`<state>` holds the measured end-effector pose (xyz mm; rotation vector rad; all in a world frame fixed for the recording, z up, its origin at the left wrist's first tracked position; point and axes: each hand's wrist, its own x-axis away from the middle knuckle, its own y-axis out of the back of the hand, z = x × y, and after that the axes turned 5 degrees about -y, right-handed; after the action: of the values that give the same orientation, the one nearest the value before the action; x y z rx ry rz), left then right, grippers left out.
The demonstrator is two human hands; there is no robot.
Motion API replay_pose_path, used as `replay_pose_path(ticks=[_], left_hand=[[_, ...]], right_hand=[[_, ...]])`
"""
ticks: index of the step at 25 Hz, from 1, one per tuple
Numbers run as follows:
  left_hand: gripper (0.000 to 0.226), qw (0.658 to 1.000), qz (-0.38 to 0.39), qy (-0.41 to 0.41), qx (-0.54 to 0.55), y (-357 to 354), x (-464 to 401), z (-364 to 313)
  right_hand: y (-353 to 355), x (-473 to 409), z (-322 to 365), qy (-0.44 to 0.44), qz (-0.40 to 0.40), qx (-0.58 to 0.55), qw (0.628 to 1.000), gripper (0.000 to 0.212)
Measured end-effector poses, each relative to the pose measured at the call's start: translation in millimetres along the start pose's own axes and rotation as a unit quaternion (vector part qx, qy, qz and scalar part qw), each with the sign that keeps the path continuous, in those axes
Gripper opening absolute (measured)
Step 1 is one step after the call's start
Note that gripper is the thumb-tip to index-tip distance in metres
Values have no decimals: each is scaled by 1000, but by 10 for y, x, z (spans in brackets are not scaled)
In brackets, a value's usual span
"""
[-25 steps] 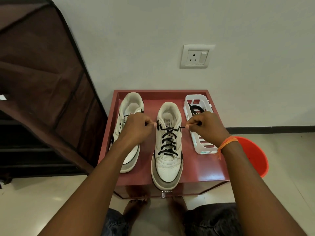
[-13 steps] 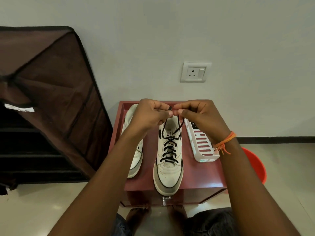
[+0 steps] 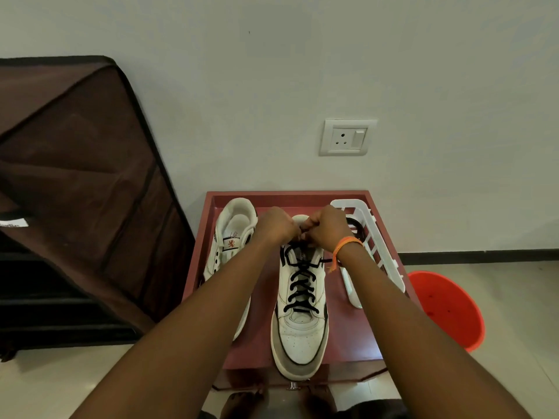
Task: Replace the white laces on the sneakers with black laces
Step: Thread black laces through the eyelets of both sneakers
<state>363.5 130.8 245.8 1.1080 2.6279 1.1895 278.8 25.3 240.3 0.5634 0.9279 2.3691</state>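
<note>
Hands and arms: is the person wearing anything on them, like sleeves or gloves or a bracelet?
No sleeves and no gloves: both forearms are bare right up to the bottom of the picture. The left hand wears nothing, with no ring or watch in view. The right hand has an orange thread band tied round its wrist, with a short frayed tail hanging down from it.

Glossy plastic bucket [image 3: 447,309]; seemingly leather sneaker [image 3: 299,331].
</note>
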Motion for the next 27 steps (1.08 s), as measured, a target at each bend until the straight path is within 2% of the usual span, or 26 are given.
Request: replay_pose_path(ticks=[3,6,7,9,11,12,14,16,18,20,22,23,25,27], left_hand=[[20,989,49,-19,-138,4,-48,-126],[13,982,84,-14,-170,22,-47,-210],[14,983,84,-11,-160,34,-22,-208],[9,998,32,-25,-51,83,28,-142],[15,988,-83,-56,118,147,187,-35],[18,976,-139,-64,156,163,327,19],[18,970,-188,-78,131,65,699,156],[12,977,-150,-80,126,-182,1079,303],[8,983,-97,-83,130,-456,1316,475],[10,986,-93,-98,102,-635,1370,626],[16,984,-108,-110,90,-714,1387,647],[17,983,-113,-115,85,-741,1390,634],[9,983,-124,-115,75,-772,1330,599],[14,982,-133,-111,73,-761,1174,571]], right_hand=[[-23,-140,111,11,-4,137,990,13],[-27,-75,254,54,-20,249,967,15],[-20,-42,260,72,-23,255,964,15],[37,63,181,85,-51,165,981,16],[138,223,19,44,-141,-23,989,21],[176,337,-80,18,-196,-94,976,19],[122,647,-261,-21,-250,-138,958,14],[-134,997,-357,-27,-210,-132,968,25],[-411,1262,-405,4,-168,-131,977,36],[-622,1352,-456,52,-139,-154,977,31],[-740,1360,-478,53,-114,-156,980,20],[-780,1327,-485,45,-101,-142,984,25],[-819,1229,-481,21,-72,-98,992,48],[-804,1076,-466,16,-54,-68,996,58]])
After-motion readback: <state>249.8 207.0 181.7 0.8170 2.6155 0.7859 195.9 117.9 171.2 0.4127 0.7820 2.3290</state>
